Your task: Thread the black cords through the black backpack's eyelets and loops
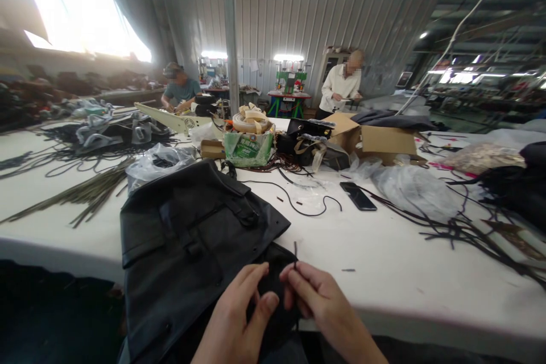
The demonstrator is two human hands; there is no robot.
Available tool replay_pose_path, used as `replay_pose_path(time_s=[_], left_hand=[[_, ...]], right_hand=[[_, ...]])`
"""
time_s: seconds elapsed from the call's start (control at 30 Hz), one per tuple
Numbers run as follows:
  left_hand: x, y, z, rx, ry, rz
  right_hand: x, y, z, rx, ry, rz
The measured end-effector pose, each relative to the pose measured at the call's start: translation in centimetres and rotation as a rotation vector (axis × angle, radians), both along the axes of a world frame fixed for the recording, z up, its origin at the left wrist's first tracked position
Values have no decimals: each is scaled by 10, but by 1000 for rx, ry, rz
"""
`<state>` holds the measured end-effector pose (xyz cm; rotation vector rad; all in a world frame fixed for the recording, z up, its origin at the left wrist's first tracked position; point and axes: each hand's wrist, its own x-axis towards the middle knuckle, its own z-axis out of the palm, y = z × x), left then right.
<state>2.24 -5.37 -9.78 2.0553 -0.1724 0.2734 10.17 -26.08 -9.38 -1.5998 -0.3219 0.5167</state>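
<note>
A black leather bag [187,239] lies on the white table [384,261], hanging over its near edge toward me. My left hand [239,318] rests on the bag's lower right corner with the fingers curled against the dark material. My right hand [319,301] is beside it, thumb and forefinger pinched on a thin black cord end [295,250] that sticks up from the bag. The rest of the cord is hidden under my fingers.
A black phone [358,196] and a loose black cord [307,205] lie past the bag. Clear plastic bags [413,187], cardboard boxes [375,136], a green box of straps [249,145] and tangled cords [469,233] crowd the table. Two people work at the back.
</note>
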Motion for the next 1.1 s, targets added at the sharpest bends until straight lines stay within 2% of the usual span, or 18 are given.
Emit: replay_pose_path(time_s=[0.07, 0.13, 0.23, 0.3, 0.4, 0.43, 0.5, 0.57, 0.63, 0.7, 0.77, 0.9, 1.1], left_hand=[[12, -6, 14, -96, 49, -29], [22, -11, 21, -153, 78, -24], [34, -7, 23, -262, 143, 63], [40, 2, 24, -311, 174, 103], [46, 14, 28, -339, 170, 135], [47, 15, 30, -333, 162, 132], [46, 9, 32, -283, 148, 78], [43, -1, 31, -194, 137, -12], [43, -11, 27, -109, 128, -72], [47, -15, 21, -30, 105, -54], [57, -12, 15, 63, 73, 30], [81, 3, 14, 296, 49, 175], [108, 6, 20, 501, 92, 159]], right_hand=[[-16, 21, 0, -57, -87, 104], [-24, 35, 2, -74, -198, 88], [-13, 35, 7, -141, -252, 111], [12, 23, 10, -275, -323, 39], [65, 9, 10, -614, -635, -267], [84, 7, 9, -711, -733, -270], [114, 12, 11, -771, -818, -185], [133, 25, 18, -753, -842, -84], [142, 40, 26, -741, -868, -43], [144, 54, 34, -725, -887, -47], [142, 62, 38, -698, -891, -64], [139, 60, 34, -625, -876, -97], [141, 50, 16, -490, -853, -98]])
